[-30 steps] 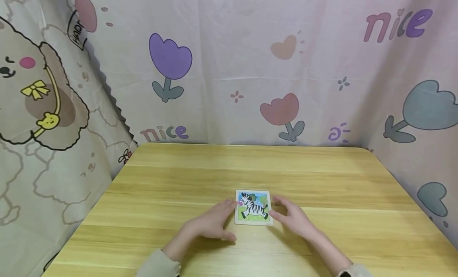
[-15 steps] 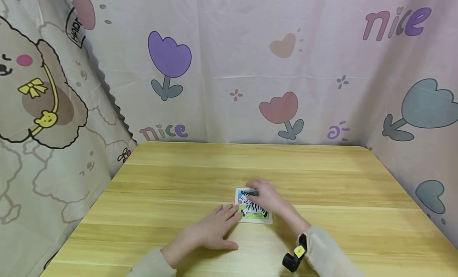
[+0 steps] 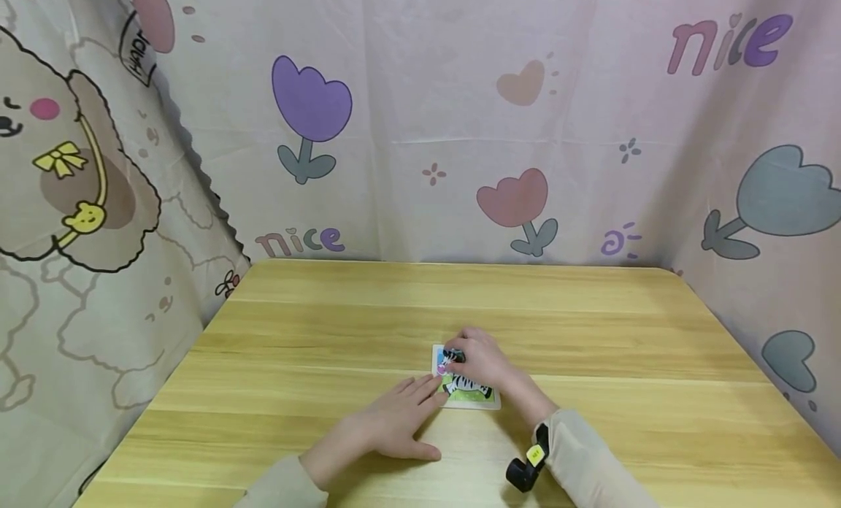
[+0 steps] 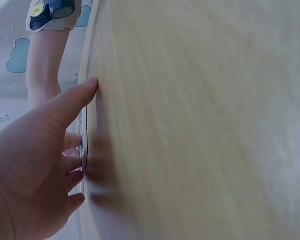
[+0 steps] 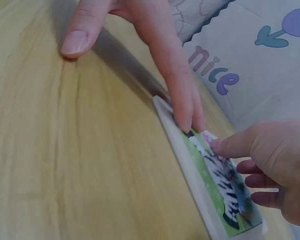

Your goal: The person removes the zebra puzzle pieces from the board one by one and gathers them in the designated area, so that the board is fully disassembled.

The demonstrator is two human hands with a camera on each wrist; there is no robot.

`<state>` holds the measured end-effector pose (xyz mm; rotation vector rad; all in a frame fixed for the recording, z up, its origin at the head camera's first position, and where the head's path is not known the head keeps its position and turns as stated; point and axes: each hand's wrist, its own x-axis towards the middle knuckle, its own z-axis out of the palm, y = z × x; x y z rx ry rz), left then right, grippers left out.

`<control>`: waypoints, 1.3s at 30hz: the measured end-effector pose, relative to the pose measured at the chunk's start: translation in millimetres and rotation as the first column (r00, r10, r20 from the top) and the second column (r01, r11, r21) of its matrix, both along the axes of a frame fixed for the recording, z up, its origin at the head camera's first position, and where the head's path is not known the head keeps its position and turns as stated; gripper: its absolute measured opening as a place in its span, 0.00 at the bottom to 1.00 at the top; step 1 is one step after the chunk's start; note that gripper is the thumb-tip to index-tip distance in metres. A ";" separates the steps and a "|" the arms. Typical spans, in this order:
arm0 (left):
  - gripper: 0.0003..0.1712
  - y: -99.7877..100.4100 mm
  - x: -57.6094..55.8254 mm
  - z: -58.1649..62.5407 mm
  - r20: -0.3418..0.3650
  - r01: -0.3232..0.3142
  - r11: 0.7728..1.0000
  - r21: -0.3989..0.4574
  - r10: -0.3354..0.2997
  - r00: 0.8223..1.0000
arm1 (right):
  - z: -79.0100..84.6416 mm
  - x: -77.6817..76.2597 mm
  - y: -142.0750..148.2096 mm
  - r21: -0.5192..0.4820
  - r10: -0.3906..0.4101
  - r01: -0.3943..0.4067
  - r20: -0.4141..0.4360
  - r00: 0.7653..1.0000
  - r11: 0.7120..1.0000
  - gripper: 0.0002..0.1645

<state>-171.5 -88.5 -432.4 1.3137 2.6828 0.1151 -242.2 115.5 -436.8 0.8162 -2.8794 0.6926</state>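
A small square zebra jigsaw puzzle (image 3: 469, 395) with a white frame lies flat on the wooden table. My left hand (image 3: 402, 420) is spread beside it, straight fingertips resting on its left edge and the thumb out toward me. From the right, my right hand (image 3: 485, 358) reaches over the puzzle and covers its upper right part. Its thumb and fingers pinch a puzzle piece (image 5: 208, 137) with the zebra's pink muzzle, whose corner stands slightly proud in the right wrist view. The right fingertips behind that piece are hidden.
The wooden table (image 3: 315, 325) stretches out on all sides of the puzzle. Behind it and at both sides hangs a patterned cloth (image 3: 420, 114) with tulips and cartoon animals. A black wrist camera (image 3: 525, 470) sits at my right cuff.
My right hand has come from the puzzle's right side over its top, and its fingers have closed on the zebra's head area. The left fingers have moved onto the puzzle's left edge.
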 end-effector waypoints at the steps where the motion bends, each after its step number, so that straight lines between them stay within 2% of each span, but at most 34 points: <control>1: 0.48 0.2 0.0 0.4 0.004 -0.002 1.000 0.000 0.002 1.000 | 1.1 0.1 -0.7 0.002 0.005 -0.005 0.002 1.000 1.000 0.21; 6: 0.48 0.4 -0.3 2.6 0.030 -0.013 1.000 -0.008 0.014 0.999 | 5.1 -1.4 -5.1 0.018 0.037 -0.038 0.032 0.999 0.999 0.20; 12: 0.48 1.1 0.4 4.4 0.036 -0.015 1.000 -0.012 0.016 0.999 | 6.7 -6.9 -8.9 0.009 0.030 -0.032 0.162 0.986 0.999 0.21; 16: 0.47 1.9 0.7 4.9 0.033 -0.015 1.000 -0.008 0.015 0.999 | 6.5 -8.9 -8.7 -0.043 0.014 -0.004 0.227 0.974 0.999 0.19; 21: 0.47 1.6 0.3 4.7 0.013 -0.013 1.000 -0.003 0.013 1.000 | 3.3 -10.0 -7.6 -0.141 0.043 -0.011 0.227 0.973 0.990 0.17; 24: 0.47 1.3 0.0 3.9 0.002 -0.008 1.000 -0.004 0.008 1.000 | -0.4 -8.5 -6.0 -0.229 0.052 -0.001 0.220 0.974 0.974 0.13; 28: 0.47 0.8 0.9 3.2 -0.005 -0.005 1.000 -0.003 0.005 1.000 | -6.2 -5.6 -4.6 -0.349 0.047 0.025 0.198 0.979 0.937 0.08; 31: 0.47 1.1 1.7 2.6 -0.008 -0.008 1.000 -0.004 0.008 1.000 | -9.7 -4.1 -3.1 -0.396 0.033 0.040 0.174 0.984 0.918 0.07; 35: 0.47 1.8 1.7 1.9 -0.013 -0.017 1.000 -0.004 0.017 1.000 | -9.2 -3.4 2.8 -0.450 -0.004 0.102 0.213 0.977 0.887 0.08; 39: 0.48 2.4 1.3 2.6 0.000 -0.025 1.000 0.001 0.025 1.000 | -2.9 -4.8 20.9 -0.518 -0.033 0.181 0.282 0.959 0.836 0.11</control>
